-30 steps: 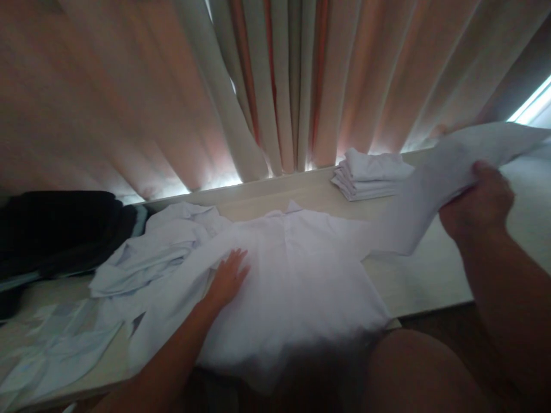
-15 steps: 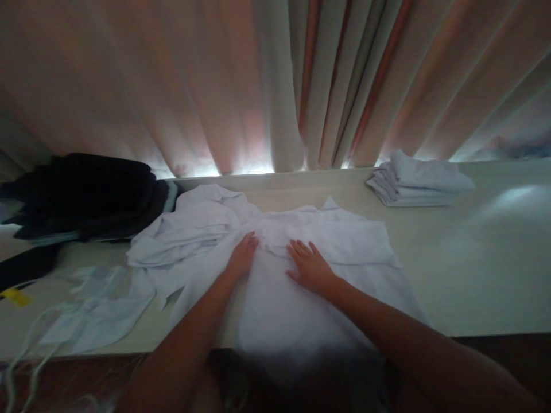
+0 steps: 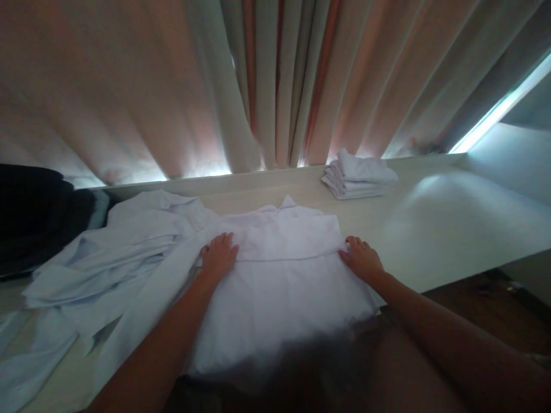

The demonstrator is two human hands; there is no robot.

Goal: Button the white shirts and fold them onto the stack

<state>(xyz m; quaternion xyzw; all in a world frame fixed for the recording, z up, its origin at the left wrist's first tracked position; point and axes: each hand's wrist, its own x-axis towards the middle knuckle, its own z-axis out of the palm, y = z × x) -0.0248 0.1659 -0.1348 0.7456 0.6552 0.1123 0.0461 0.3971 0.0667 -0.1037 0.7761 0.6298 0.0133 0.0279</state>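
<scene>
A white shirt [image 3: 275, 292] lies spread in front of me, with its upper part folded over into a wide band. My left hand [image 3: 219, 255] is at the left end of that band, fingers curled on the cloth. At the band's right end, my right hand [image 3: 362, 259] grips the edge between thumb and fingers. A small pointed corner sticks up along the shirt's far edge. The shirt's near end hangs over the table edge into shadow. Crumpled white clothes [image 3: 138, 229] lie against its left side.
A small stack of folded white clothes [image 3: 359, 176] sits at the back of the pale table [image 3: 434, 229]. Dark folded clothes [image 3: 34, 218] are piled at the far left. Pinkish curtains [image 3: 163, 86] hang behind the table, and a pale wall [image 3: 512, 166] stands at right.
My right hand has moved from the middle of the shirt to its right edge. My left hand is now at the band's left end. The view has turned right.
</scene>
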